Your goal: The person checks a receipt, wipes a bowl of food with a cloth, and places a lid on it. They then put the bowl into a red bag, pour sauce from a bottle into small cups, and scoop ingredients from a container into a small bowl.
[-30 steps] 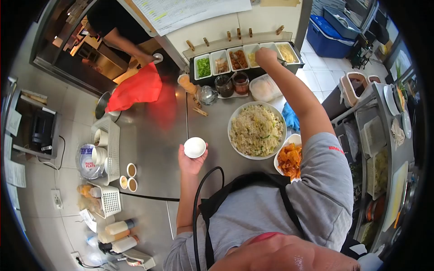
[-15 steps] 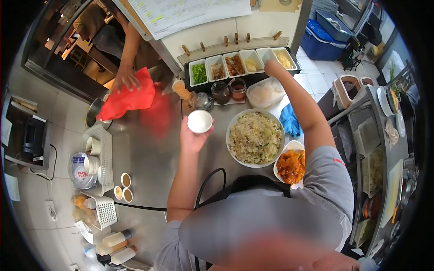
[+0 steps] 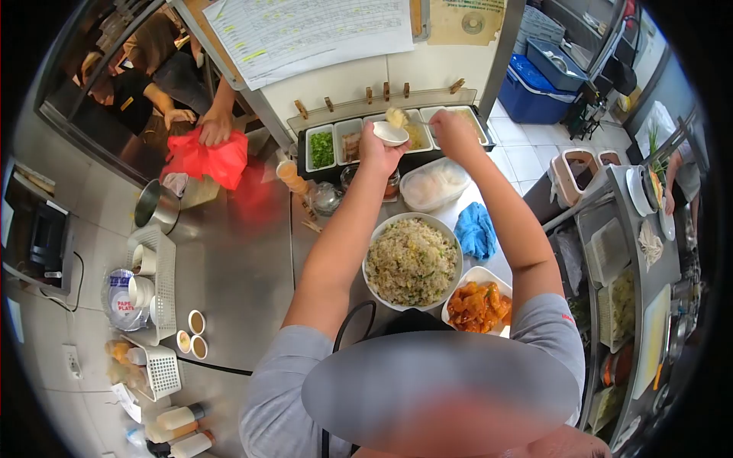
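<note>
My left hand (image 3: pixel 379 154) holds a small white cup (image 3: pixel 392 134) in front of the row of condiment tubs. In my right hand (image 3: pixel 456 136) is a spoon (image 3: pixel 421 124), its bowl heaped with a pale yellow, minced-looking food (image 3: pixel 397 117) right above the cup. Beneath my forearms stands a large bowl of fried rice (image 3: pixel 413 258). A white dish of orange-red sauced pieces (image 3: pixel 479 305) sits beside it, near my right elbow. The tubs hold chopped green onion (image 3: pixel 321 149) and other toppings, partly hidden by my hands.
Across the counter (image 3: pixel 252 282), other people's hands hold a red plastic bag (image 3: pixel 210 156). A lidded plastic container (image 3: pixel 435 183) and blue cloth (image 3: pixel 475 230) lie near the rice. White baskets (image 3: pixel 166 282) and small sauce cups (image 3: pixel 197 322) stand left.
My left hand has carried the cup forward and right to the tubs. My right hand has moved left, bringing the loaded spoon over it. The red bag is now gathered up.
</note>
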### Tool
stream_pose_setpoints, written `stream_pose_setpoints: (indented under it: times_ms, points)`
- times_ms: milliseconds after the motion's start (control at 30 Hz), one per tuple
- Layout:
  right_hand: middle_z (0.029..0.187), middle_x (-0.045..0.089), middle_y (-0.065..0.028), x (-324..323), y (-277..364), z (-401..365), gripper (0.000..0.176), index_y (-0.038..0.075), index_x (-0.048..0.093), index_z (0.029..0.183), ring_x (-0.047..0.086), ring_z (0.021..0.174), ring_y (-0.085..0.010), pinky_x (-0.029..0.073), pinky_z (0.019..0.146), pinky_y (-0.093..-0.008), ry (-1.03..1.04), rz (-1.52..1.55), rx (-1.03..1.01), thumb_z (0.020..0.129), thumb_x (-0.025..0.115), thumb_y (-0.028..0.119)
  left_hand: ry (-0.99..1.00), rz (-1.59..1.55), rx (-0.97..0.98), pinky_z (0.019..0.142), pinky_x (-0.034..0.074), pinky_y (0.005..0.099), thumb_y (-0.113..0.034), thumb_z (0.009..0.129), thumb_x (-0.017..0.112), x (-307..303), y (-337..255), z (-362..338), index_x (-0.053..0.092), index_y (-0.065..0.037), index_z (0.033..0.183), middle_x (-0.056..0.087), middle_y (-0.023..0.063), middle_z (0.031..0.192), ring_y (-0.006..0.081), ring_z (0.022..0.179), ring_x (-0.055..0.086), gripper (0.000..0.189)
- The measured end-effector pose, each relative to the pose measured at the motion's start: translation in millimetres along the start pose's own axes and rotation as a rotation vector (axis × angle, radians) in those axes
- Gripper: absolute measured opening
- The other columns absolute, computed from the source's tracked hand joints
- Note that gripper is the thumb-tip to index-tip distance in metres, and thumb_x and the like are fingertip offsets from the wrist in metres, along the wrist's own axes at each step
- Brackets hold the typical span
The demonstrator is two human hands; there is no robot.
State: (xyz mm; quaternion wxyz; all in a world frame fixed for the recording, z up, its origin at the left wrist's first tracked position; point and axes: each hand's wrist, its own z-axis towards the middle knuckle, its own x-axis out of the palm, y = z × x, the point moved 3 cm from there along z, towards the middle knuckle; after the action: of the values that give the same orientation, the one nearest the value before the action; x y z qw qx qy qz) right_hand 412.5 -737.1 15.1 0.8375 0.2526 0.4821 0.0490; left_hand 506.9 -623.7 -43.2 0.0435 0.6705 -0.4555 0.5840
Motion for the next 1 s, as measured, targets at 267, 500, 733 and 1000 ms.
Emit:
stream_pose_setpoints:
  times_ms: [267,500,733,1000]
  points:
    - [0.084,0.049,-0.0137,12.4,2.5,-10.5,0.015,0.005,0.044,0.085,0.055,0.071,-0.0302,0.045,0.058,-0.0398,-0.123,-0.230,-0.071,0.070,0.045,0.005,0.020,-0.059,0.049,0.078,0.040,0.0486,-0.036,0.086,0.023,-7.5,0.3,11.8,0.037,-0.001,0.109,0.043,0.0174,0.110,0.0341,0.099,0.045,0.045]
    - [0.092,0.053,-0.0143,79.5,-39.7,16.1,0.017,0.005,0.056,0.086,0.057,0.080,-0.0291,0.047,0.066,-0.0365,0.217,-0.448,0.216,0.074,0.045,0.009,0.050,-0.057,0.109,0.075,0.044,0.0456,-0.034,0.087,0.020,-36.9,-19.8,14.9,0.036,0.002,0.109,0.047,0.0206,0.105,0.0362,0.093,0.049,0.046]
    - [0.088,0.057,-0.0185,92.0,-39.1,14.7,0.020,0.002,0.060,0.082,0.057,0.081,-0.0303,0.046,0.069,-0.0378,0.405,-0.321,0.282,0.071,0.046,0.012,0.032,-0.005,0.134,0.074,0.045,0.0455,-0.036,0.087,0.019,-44.0,-35.7,5.4,0.036,0.002,0.109,0.048,0.0202,0.104,0.0359,0.093,0.050,0.048]
    - [0.072,0.057,-0.0204,82.7,-91.2,25.0,0.020,0.001,0.059,0.077,0.056,0.069,-0.0326,0.044,0.064,-0.0371,0.142,-0.046,0.233,0.070,0.046,0.014,-0.006,-0.005,0.103,0.077,0.042,0.0484,-0.035,0.087,0.023,-37.4,-22.5,4.7,0.036,0.001,0.110,0.044,0.0182,0.110,0.0341,0.099,0.046,0.045]
